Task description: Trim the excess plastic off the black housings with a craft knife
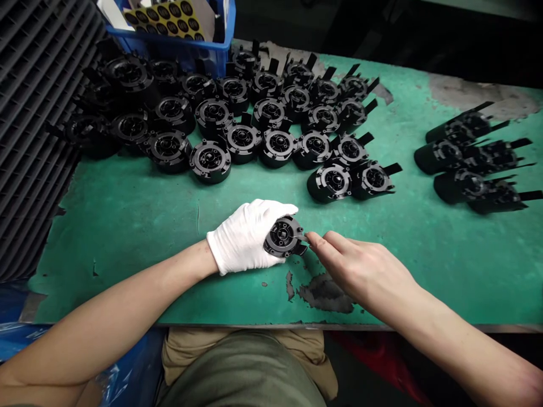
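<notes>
My left hand [250, 236], in a white glove, is wrapped round a black round plastic part [281, 235] over the green table. The part's ringed face is turned up toward me. From the right, my bare right hand [339, 254] pinches a thin tool [300, 237], whose tip reaches the face of the part near its right edge. Most of the tool is hidden by my fingers.
Many similar black parts [211, 161] stand in rows across the back of the green table [148, 237]. Several more [456, 183] lie at the right. A blue bin [216, 56] with a yellow sticker sheet [169, 20] is behind. Grey ribbed panels [34, 113] rise at the left.
</notes>
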